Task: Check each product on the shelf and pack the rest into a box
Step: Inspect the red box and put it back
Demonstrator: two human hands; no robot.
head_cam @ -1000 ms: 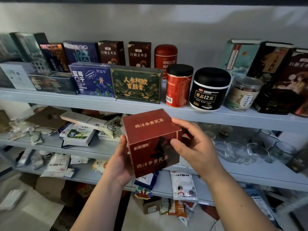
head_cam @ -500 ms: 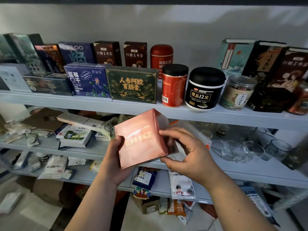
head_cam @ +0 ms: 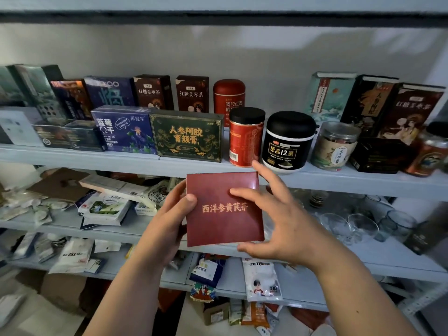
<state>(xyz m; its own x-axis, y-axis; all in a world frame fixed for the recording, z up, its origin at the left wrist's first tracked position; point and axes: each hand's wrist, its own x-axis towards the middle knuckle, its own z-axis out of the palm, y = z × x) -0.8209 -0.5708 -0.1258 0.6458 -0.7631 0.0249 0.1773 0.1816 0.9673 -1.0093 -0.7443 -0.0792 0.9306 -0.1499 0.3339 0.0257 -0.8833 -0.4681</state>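
Red box (head_cam: 224, 209): one. Hands: two, left hand (head_cam: 167, 221) and right hand (head_cam: 286, 221). Top shelf (head_cam: 97, 158), 12 o'clock: five jars and tins (head_cam: 288, 141).

1. A plain grey-white wall (head_cam: 266, 52) stands behind the shelving unit (head_cam: 121, 161), with a dark band (head_cam: 218, 18) across its top.
2. The unit's pale blue-grey boards form at least 3 tiers.
3. A soft light patch (head_cam: 400, 40) lies on the wall's upper right.
4. Pale floor (head_cam: 191, 321) shows below the lowest board.

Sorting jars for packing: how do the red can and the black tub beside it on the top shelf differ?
The red can is narrow; the black tub is much wider. The red can's lid is flat, the black tub's domed. Both stand upright, black-lidded, on the top shelf.
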